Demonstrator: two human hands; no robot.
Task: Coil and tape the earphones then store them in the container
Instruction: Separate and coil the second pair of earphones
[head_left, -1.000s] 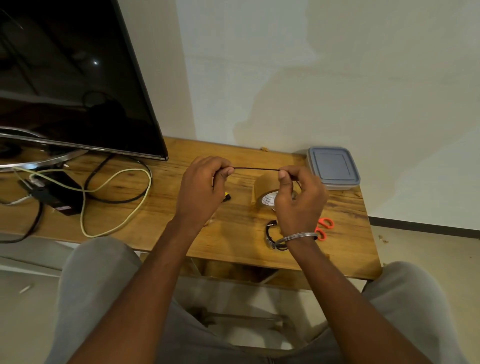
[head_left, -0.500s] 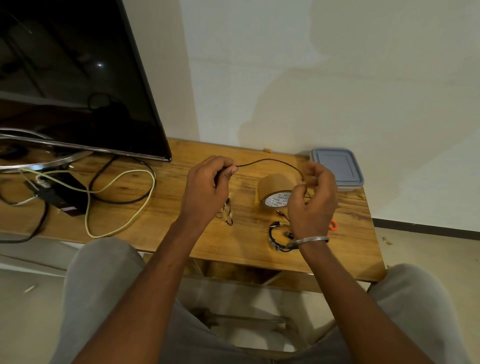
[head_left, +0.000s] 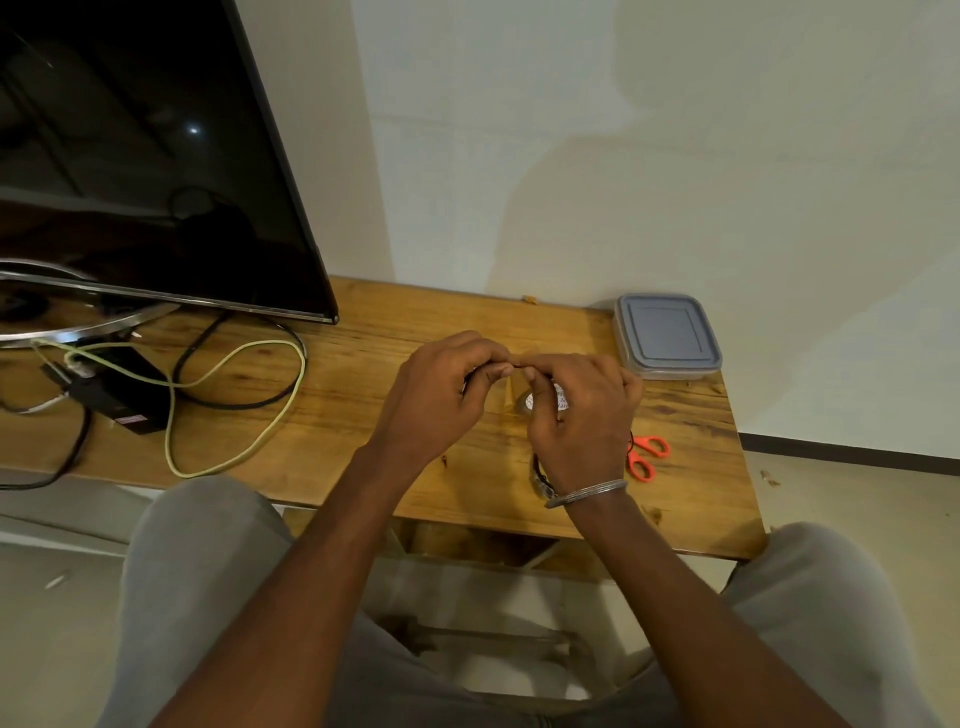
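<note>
The wooden table (head_left: 363, 431) carries everything: the lidded container (head_left: 666, 336) at its far right corner, closed, the tape roll (head_left: 540, 402) mostly hidden behind the hands, and orange scissors (head_left: 645, 454) near the right wrist. The left hand (head_left: 441, 400) and right hand (head_left: 582, 415) meet fingertip to fingertip, both pinched shut, apparently on the earphones (head_left: 469, 375), of which only a dark sliver shows. Coiling looks under way; taping and opening the container remain.
</note>
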